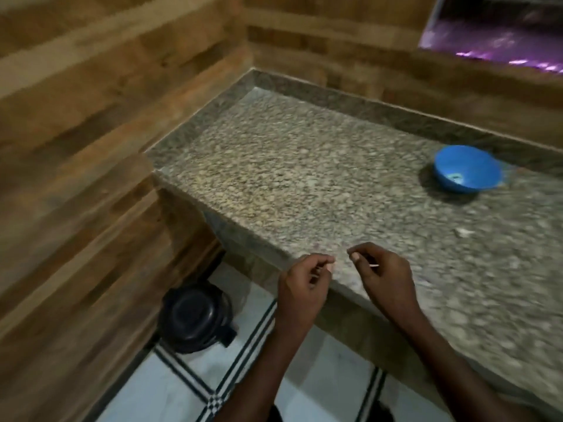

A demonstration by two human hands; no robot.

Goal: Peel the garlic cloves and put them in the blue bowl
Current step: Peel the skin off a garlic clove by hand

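Both hands, left hand [301, 281] and right hand [384, 272], hover with fingertips pinched; contents indiscernible. Blue bowl [467, 169] sits well beyond right fingers on granite counter [289, 166].

Whole shot's pretty motion-smeared. The small pale speck [463, 232] on the granite counter is too blurry to call, same for whatever's inside the round blue plastic bowl [468, 169].
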